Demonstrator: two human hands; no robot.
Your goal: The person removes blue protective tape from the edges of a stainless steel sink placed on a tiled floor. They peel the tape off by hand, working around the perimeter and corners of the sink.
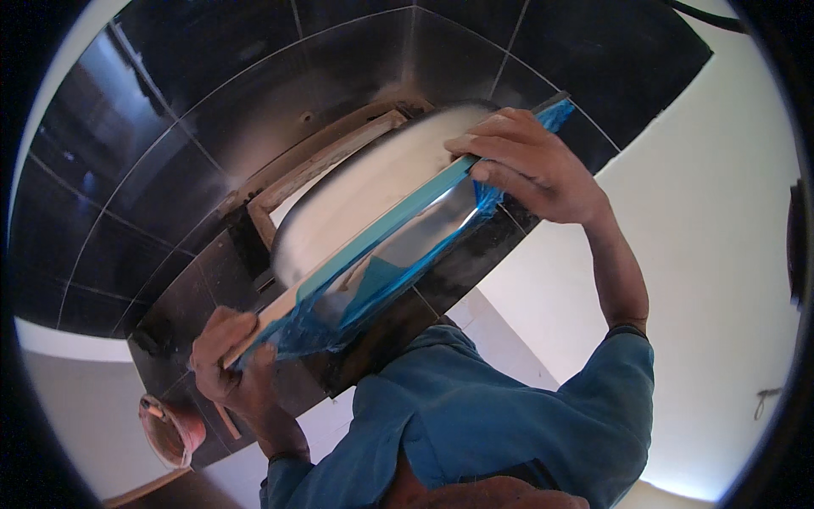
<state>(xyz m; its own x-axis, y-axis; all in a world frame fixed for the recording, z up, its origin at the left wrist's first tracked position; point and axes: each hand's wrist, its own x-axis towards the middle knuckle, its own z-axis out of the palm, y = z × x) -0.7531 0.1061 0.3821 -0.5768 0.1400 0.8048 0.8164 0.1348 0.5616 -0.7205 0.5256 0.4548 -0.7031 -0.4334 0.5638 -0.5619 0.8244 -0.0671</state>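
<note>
My two hands hold a sink [373, 191] tilted up on edge, its pale rounded underside facing away from me. Crumpled blue protective film [326, 331] clings to its shiny metal face on my side. My left hand [233, 360] grips the lower-left end of the rim, fingers wrapped over the edge. At the upper right, my right hand [538, 165] clasps the rim, with the thumb on the film side and the fingers over the far side. Behind the sink shows a rough-edged rectangular cutout [326, 153] in the black counter, partly hidden by the basin.
Black tiles [331, 76] cover the walls around the counter [191, 293], meeting in a corner at the back. A reddish bucket [174, 433] stands at the lower left, near a thin strip [227, 422] on the counter. A pale wall [704, 254] rises on the right.
</note>
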